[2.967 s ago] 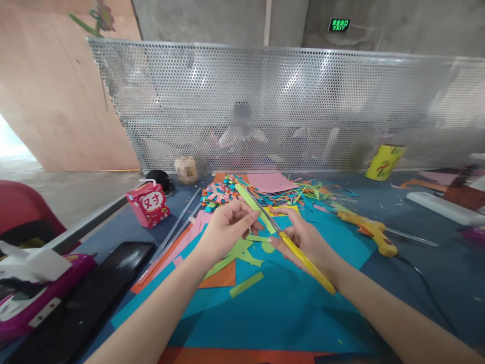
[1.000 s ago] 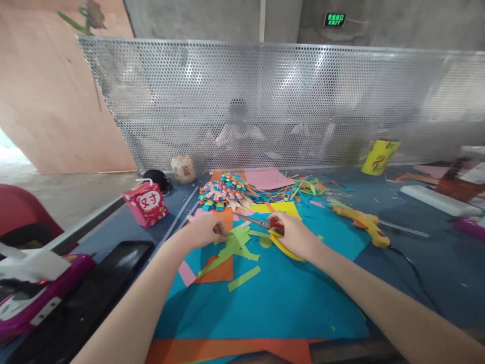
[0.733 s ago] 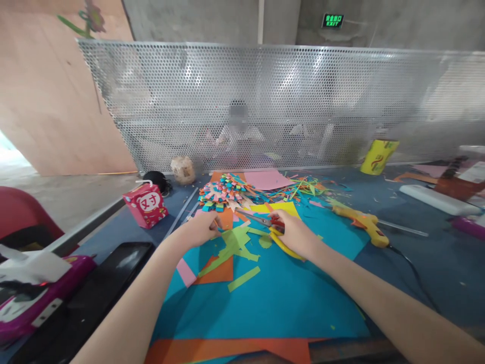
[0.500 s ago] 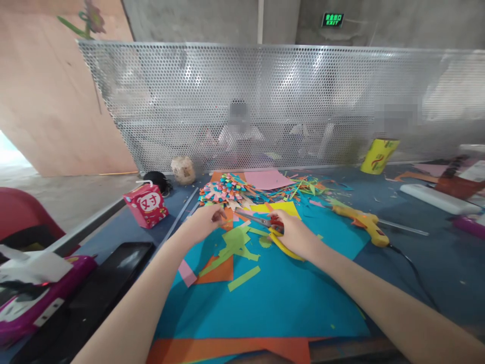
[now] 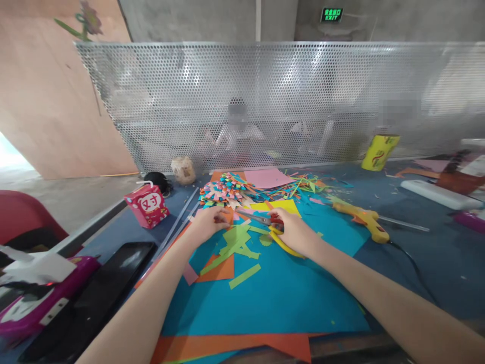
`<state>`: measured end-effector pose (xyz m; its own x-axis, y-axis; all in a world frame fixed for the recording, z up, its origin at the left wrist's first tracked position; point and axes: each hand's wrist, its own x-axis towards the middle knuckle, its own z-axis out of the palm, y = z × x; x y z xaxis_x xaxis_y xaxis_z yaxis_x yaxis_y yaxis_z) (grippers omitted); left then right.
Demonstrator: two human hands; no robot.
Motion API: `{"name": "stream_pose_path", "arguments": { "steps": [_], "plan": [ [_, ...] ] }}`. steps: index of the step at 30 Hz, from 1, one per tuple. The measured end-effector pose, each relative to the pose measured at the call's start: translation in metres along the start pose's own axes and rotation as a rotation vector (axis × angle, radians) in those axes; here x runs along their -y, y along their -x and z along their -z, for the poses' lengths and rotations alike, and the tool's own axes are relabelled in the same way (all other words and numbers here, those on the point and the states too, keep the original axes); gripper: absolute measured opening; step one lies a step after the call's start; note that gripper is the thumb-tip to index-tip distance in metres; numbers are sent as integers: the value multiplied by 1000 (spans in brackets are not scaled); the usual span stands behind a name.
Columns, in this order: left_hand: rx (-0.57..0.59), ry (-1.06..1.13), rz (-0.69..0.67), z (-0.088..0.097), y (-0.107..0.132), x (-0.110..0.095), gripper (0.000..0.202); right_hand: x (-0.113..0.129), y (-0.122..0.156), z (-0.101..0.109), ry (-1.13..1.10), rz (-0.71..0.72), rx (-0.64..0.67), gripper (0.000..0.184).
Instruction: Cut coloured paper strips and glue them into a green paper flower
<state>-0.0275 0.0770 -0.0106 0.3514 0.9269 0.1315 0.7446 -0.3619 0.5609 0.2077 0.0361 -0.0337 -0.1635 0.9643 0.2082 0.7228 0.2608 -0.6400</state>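
Note:
My right hand (image 5: 293,230) is closed around scissors (image 5: 278,227) with red and yellow handles. Their metal blades point left over the paper, towards my other hand. My left hand (image 5: 212,224) has its fingers curled together beside an orange piece of paper (image 5: 229,216). Whatever those fingertips pinch, if anything, is too small to make out. Under both hands lies a large blue sheet (image 5: 288,298), with green paper scraps (image 5: 237,241) and an orange piece (image 5: 222,269) on top. Just beyond the hands sits a heap of fringed, multicoloured paper strips (image 5: 229,189).
A yellow glue gun (image 5: 364,220) with a trailing cord lies on the right. On the left are a red drink carton (image 5: 147,205), a black phone (image 5: 102,288) and a purple power strip (image 5: 56,298). A perforated metal screen (image 5: 265,101) stands behind the table; a person sits beyond it.
My left hand has moved slightly right and down, nearer the orange paper. The right hand keeps the scissors in almost the same place. The view has shifted a little.

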Motion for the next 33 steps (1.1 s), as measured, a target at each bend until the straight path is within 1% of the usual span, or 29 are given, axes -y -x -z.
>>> {"name": "stream_pose_path", "arguments": {
  "steps": [4,7,8,9,12,13,14,15,19,23,28,33],
  "plan": [
    [-1,-19,-19,3,1,-3,36,0,0,0,4,8,-1,39],
    [-26,-17,-19,15,5,-7,40,1,0,1,11,19,6,37],
    [-12,8,-17,20,7,-9,39,1,0,2,11,24,14,36],
    [44,45,-20,25,9,-10,37,1,0,2,11,30,23,35],
    [335,171,24,35,16,-10,30,1,1,3,6,42,44,35],
    [413,191,50,36,17,-9,29,1,1,3,6,42,45,35],
    [464,198,72,37,18,-8,28,1,1,3,7,40,45,35],
    [490,194,88,37,19,-7,27,1,1,3,8,39,45,35],
    [474,155,91,35,18,-4,27,1,1,3,2,40,47,36],
    [450,81,60,35,18,-8,28,2,1,3,-7,39,45,34],
    [400,-37,101,38,20,-14,37,5,2,6,-12,32,53,33],
    [349,-137,80,40,20,-11,32,8,3,8,7,26,46,35]
  ]
}}
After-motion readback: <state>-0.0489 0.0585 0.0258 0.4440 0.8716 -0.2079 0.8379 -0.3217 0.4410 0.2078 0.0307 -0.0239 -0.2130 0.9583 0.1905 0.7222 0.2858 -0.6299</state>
